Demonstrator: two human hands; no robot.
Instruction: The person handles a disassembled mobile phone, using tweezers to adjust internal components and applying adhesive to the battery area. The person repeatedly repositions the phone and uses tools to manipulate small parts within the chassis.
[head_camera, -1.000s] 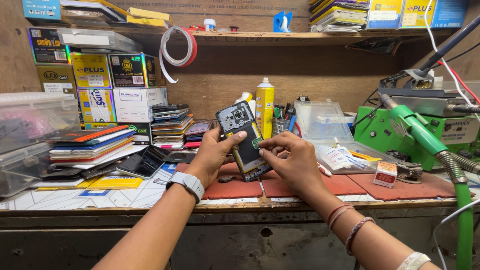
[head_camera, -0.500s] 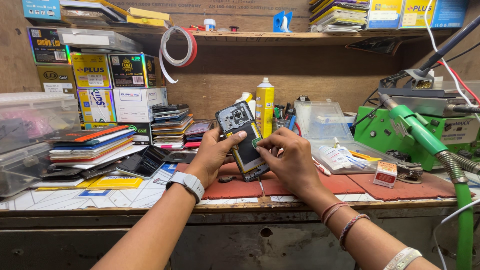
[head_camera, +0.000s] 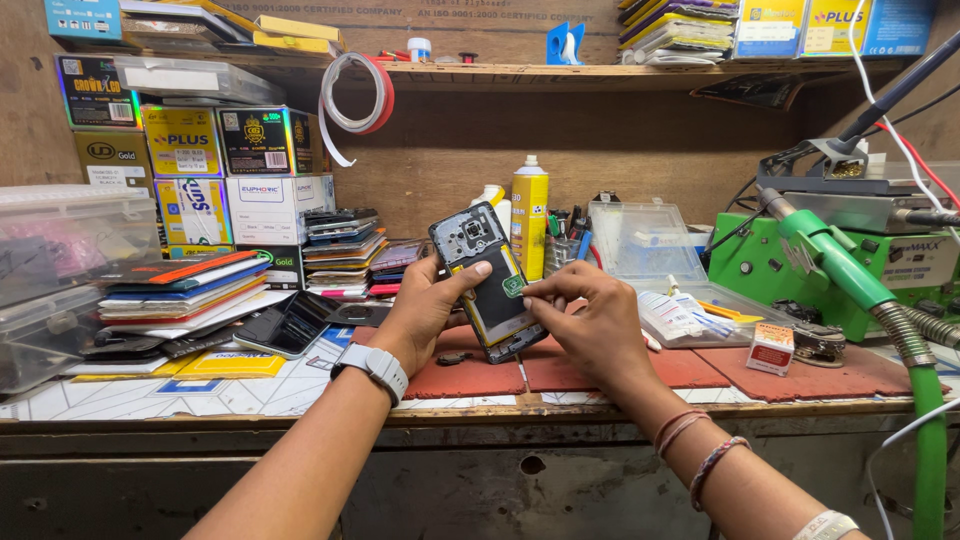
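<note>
- A watch (head_camera: 372, 364) sits on the left wrist; bead bracelets (head_camera: 700, 450) circle the right.
- The left hand (head_camera: 425, 310) grips an opened phone (head_camera: 486, 279), tilted above the red mat (head_camera: 600, 368), thumb pressed across its exposed back.
- The right hand (head_camera: 590, 320) pinches a small green sticker (head_camera: 514, 286) on the phone's inner frame.
- Left, stacked phones (head_camera: 190, 295); right, a green machine (head_camera: 830, 265).
- Behind, a yellow bottle (head_camera: 529, 215) stands by the wooden wall.
</note>
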